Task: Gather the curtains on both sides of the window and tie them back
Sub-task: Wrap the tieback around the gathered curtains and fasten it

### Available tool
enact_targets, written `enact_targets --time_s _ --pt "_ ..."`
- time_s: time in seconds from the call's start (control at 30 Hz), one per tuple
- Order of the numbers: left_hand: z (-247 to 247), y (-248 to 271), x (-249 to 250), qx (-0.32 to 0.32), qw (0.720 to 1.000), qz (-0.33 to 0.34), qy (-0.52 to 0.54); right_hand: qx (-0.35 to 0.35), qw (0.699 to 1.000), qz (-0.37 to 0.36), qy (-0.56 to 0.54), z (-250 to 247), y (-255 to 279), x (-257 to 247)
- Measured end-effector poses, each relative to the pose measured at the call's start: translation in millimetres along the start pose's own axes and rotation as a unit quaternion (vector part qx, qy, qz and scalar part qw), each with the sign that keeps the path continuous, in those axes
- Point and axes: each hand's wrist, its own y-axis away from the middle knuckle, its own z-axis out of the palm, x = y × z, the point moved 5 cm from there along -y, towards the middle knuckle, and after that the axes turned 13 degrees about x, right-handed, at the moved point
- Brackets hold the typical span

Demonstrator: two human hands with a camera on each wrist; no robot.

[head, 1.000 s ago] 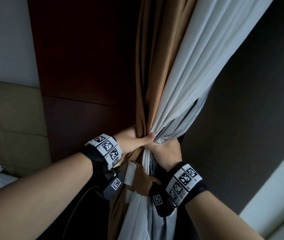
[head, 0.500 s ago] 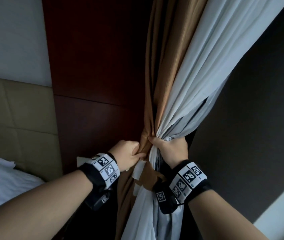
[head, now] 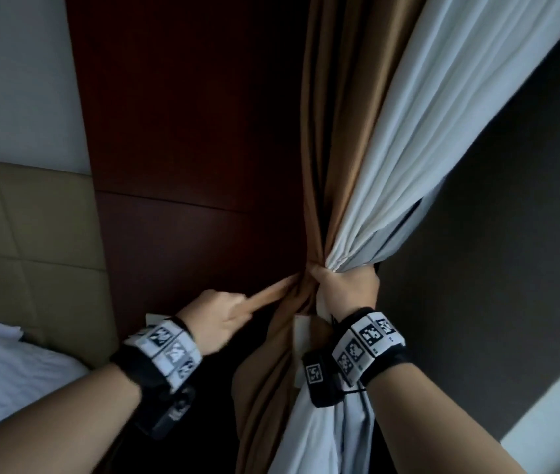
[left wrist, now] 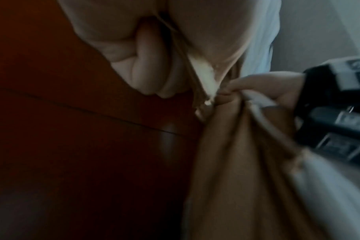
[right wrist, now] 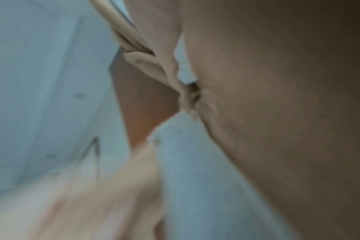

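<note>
Gathered curtain point(head: 347, 186) hangs centre-right, against the dark wood panel point(head: 186, 131). Two layers counted: one tan, one white. Soft and limp, likely to slip; best held at the cinched waist. Right hand point(head: 347, 289) fists that waist. Left hand point(head: 223, 316): forefinger straight, touching the tan folds, others curled, holding nothing.

Two hands, the left hand point(head: 217, 319) at 7 o'clock and the right hand point(head: 347, 289) at 5 o'clock, meet two gathered curtains: one brown curtain point(head: 333, 138), one white curtain point(head: 442, 114). Two wristbands, one bed point(head: 5, 378).
</note>
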Motion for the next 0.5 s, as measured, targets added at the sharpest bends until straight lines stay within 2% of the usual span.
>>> enact_targets --time_s 0.1,0.17,0.27,0.47,0.5 --pt "1 22 -33 -0.006 0.999 -0.05 0.018 0.0 1.0 -0.016 0.006 1 -6 1" --pt "13 34 -30 -0.007 0.994 -0.079 0.076 0.0 1.0 -0.02 0.019 9 -3 0" --pt "21 40 -14 0.025 0.986 -0.097 0.132 0.006 1.0 -0.008 0.021 18 4 -3" --pt "7 48 24 0.098 0.971 -0.043 0.216 0.006 1.0 -0.007 0.01 24 15 -10" --pt "4 48 26 0.094 0.968 -0.033 0.231 0.005 1.0 -0.007 0.008 24 16 -11"
